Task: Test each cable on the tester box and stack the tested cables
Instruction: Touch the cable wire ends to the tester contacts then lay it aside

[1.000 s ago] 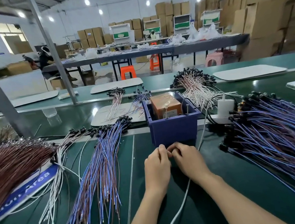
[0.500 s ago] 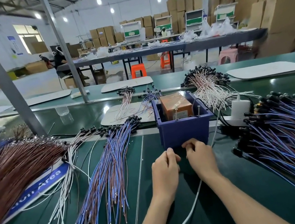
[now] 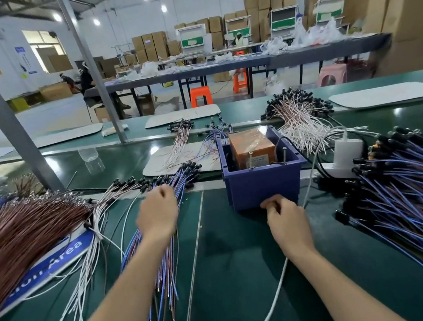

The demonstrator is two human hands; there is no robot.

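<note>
Green factory table (image 3: 233, 266) w/ tester box (image 3: 261, 191). 2 hands apart, curled: left hand (image 3: 158, 216) over stacked cables (image 3: 166, 289), right hand (image 3: 286, 220) at box; grips can't be told. R pile (image 3: 414, 199) judged untested.

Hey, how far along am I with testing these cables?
Likely partway. A fanned stack of blue cables lies left of the tester box, probably tested. Your left hand is over that stack, your right hand at the box front. A bigger pile of cables on the right looks untested.
</note>
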